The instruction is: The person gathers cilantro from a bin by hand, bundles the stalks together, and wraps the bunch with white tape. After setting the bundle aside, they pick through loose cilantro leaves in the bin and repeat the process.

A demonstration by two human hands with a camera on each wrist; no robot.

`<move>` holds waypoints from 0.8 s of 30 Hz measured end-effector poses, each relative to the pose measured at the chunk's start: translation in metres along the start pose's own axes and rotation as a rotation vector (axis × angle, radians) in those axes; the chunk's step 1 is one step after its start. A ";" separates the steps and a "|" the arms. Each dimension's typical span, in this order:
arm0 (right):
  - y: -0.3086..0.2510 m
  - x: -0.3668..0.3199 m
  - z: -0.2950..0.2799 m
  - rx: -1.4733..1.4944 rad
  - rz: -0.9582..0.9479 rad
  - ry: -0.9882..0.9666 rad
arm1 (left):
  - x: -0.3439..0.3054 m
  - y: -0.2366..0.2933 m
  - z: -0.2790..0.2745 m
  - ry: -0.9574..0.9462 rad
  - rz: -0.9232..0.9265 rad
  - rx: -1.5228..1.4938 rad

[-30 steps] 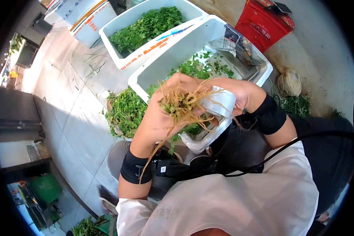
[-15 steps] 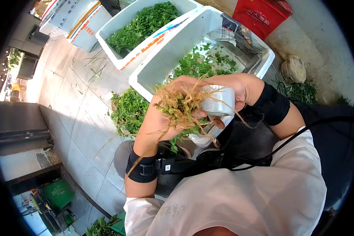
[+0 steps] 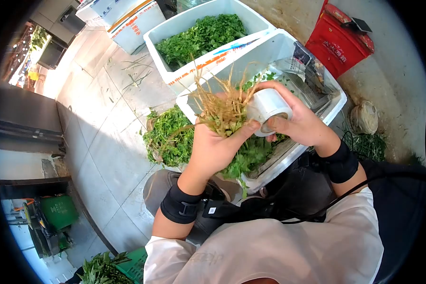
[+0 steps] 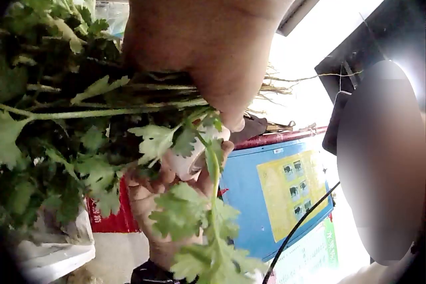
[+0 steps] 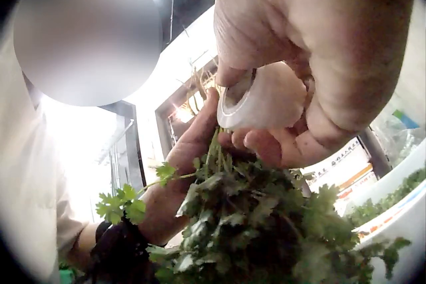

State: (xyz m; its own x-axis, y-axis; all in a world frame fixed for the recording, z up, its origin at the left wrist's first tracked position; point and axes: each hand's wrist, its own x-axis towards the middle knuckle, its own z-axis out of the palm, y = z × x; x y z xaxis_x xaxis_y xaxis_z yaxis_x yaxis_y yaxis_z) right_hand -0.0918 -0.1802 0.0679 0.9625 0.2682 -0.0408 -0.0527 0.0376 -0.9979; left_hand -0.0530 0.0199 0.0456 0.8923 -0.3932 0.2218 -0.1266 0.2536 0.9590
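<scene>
In the head view my left hand grips a bunch of leafy greens just below its tangled tan roots, which point up and away from me. The leaves hang below the hand, over the near white box. My right hand holds a roll of clear tape right beside the roots, its thumb at the roll's core. The right wrist view shows the roll between the right hand's thumb and fingers, close above the stems. In the left wrist view, leaves spread out from under the left hand.
A white foam box with some greens and newspaper stands in front; another beyond it is full of greens. Loose greens lie on the floor to the left. A red bag stands at the far right, and a green crate at the lower left.
The bunch has turned so its roots point away from me instead of toward me. My left thumb now shows along the stems, and the tape roll has tilted, with its core showing.
</scene>
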 end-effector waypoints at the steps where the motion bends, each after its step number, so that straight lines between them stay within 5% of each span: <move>1: -0.002 0.000 -0.002 -0.007 0.003 -0.005 | -0.001 0.005 0.000 -0.015 -0.069 -0.085; 6: -0.001 0.001 -0.006 -0.138 -0.131 0.002 | -0.002 0.011 -0.003 -0.040 -0.094 0.044; 10: 0.002 0.001 -0.008 -0.104 -0.053 -0.054 | 0.002 0.007 -0.007 -0.037 -0.083 0.066; 16: 0.007 0.002 -0.011 -0.108 -0.044 -0.073 | 0.007 -0.012 -0.017 -0.127 0.212 0.293; 18: 0.005 0.000 -0.011 0.098 0.169 -0.143 | 0.006 -0.014 -0.014 -0.099 0.239 0.382; 24: 0.013 0.007 -0.013 0.353 0.245 -0.011 | 0.001 -0.004 0.002 0.089 0.033 0.056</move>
State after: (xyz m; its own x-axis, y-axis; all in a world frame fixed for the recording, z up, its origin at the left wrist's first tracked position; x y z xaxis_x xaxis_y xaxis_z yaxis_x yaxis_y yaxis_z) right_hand -0.0819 -0.1901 0.0537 0.9073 0.3203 -0.2723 -0.3694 0.2980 -0.8802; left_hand -0.0524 0.0167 0.0421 0.9221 -0.3046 0.2388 -0.1779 0.2144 0.9604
